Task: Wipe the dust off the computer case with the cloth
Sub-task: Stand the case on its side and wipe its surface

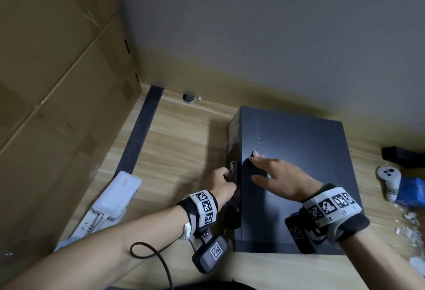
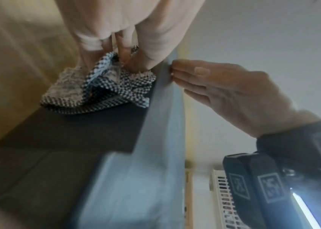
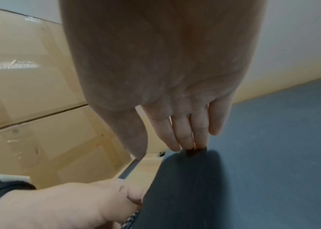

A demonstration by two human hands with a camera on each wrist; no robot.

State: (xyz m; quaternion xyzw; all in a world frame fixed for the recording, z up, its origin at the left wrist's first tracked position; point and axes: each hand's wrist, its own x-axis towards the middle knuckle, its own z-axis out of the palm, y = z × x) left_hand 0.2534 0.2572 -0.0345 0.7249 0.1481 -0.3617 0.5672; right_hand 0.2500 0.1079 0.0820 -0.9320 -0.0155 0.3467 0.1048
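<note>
Computer case (image 1: 296,174): black, flat on the wooden surface (image 1: 174,151). Checkered cloth (image 2: 101,88): bunched in your left hand (image 1: 224,180) against its left side panel, mid-wipe. Right hand (image 1: 279,178): fingers straight, steadying the top. Next: drag the cloth along, keeping pressure.

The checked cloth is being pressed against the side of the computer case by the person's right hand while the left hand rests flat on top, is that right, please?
Not quite: the hands are swapped. The left hand grips the checked cloth against the side of the computer case, and the right hand rests flat on top with straight fingers. The left wrist view shows the grip; the head view shows both hands.
</note>
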